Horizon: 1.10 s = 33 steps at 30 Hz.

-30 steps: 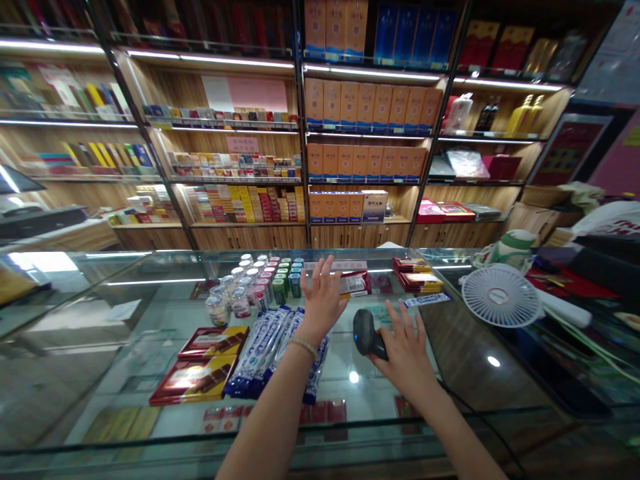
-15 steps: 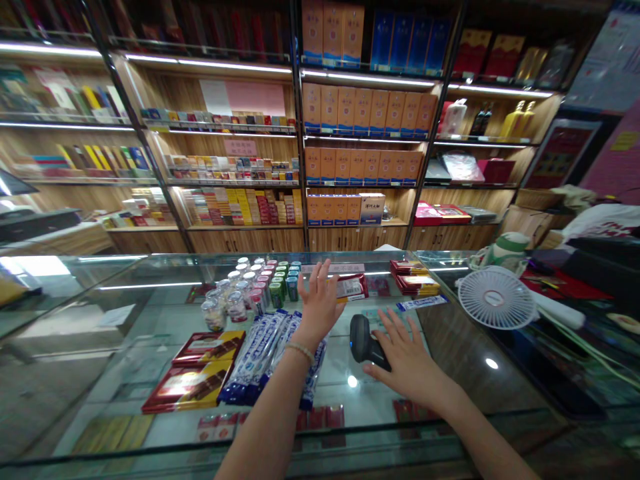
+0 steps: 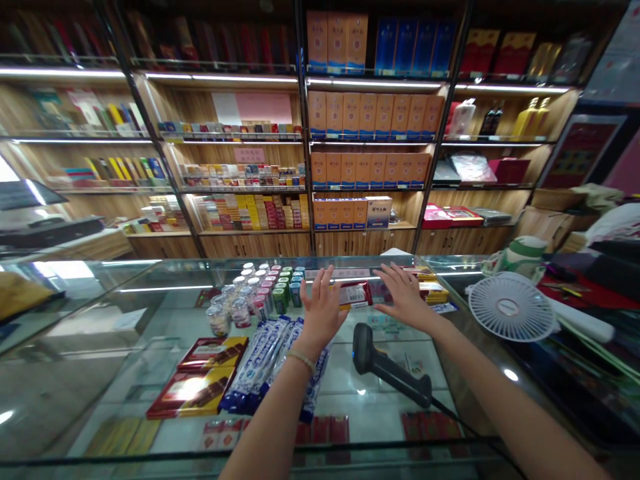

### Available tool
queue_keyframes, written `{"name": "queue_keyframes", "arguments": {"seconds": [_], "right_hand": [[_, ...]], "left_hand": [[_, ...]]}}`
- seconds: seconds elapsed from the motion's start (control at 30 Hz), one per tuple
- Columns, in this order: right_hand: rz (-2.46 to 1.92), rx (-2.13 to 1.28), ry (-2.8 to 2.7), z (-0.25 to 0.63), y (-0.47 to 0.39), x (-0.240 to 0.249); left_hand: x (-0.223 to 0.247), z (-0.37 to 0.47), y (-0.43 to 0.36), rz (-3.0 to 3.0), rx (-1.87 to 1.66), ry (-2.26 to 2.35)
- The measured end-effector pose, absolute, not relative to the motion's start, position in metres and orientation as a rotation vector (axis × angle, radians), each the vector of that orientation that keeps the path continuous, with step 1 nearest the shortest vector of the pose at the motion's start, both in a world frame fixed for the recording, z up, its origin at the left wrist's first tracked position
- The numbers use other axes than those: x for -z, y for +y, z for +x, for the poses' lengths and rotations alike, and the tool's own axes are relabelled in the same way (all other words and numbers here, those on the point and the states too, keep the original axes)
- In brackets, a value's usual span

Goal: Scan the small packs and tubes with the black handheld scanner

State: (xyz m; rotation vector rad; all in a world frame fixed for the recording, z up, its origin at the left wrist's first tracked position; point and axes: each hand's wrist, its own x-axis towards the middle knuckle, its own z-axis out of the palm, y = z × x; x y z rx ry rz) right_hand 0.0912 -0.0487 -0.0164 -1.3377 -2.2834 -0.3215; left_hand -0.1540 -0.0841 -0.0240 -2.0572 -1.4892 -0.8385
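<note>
My left hand [image 3: 320,317], a beaded bracelet at its wrist, has its fingers spread beside the left end of a red-wrapped chocolate bar [image 3: 356,293]. The bar lies barcode up; whether my hand touches it I cannot tell. My right hand [image 3: 404,299] is open over the counter just right of that bar, its fingers stretched out. Below the hands a black barcode scanner [image 3: 393,370] lies on the glass with its cable running to the lower right. Blue-and-white packets [image 3: 260,360] lie left of my left forearm, partly hidden by it.
Red-and-yellow chocolate packs [image 3: 200,380] lie at the left of the glass counter. Several rows of small lidded jars [image 3: 240,310] stand behind the packets. At the right are another chocolate stack [image 3: 434,292], a white fan [image 3: 510,307] and a green-and-white jug [image 3: 525,253]. Stocked shelves [image 3: 370,140] line the back.
My right hand has moved from beside the scanner up and away to the chocolate bar's right, uncovering the scanner's handle. My left hand has stayed nearly in place. The view has shifted slightly.
</note>
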Motion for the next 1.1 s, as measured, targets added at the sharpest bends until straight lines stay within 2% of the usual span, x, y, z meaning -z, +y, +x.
{"name": "queue_keyframes", "arguments": {"seconds": [0.17,0.4,0.87,1.1], "right_hand": [[-1.242,0.236,-2.293,0.086,-0.035,0.036],[-1.177,0.305,-2.214,0.083,-0.035,0.055],[-1.022,0.293,-2.139,0.091,-0.049,0.041],[-1.014,0.405,-2.011,0.086,-0.057,0.031]], "left_hand": [[0.024,-0.154,-0.085,-2.055,0.808,-1.486],[0.022,-0.151,-0.086,-2.055,0.775,-1.485],[0.018,-0.145,-0.09,-2.095,0.745,-1.507],[0.011,-0.139,-0.096,-2.085,0.892,-1.529]]}}
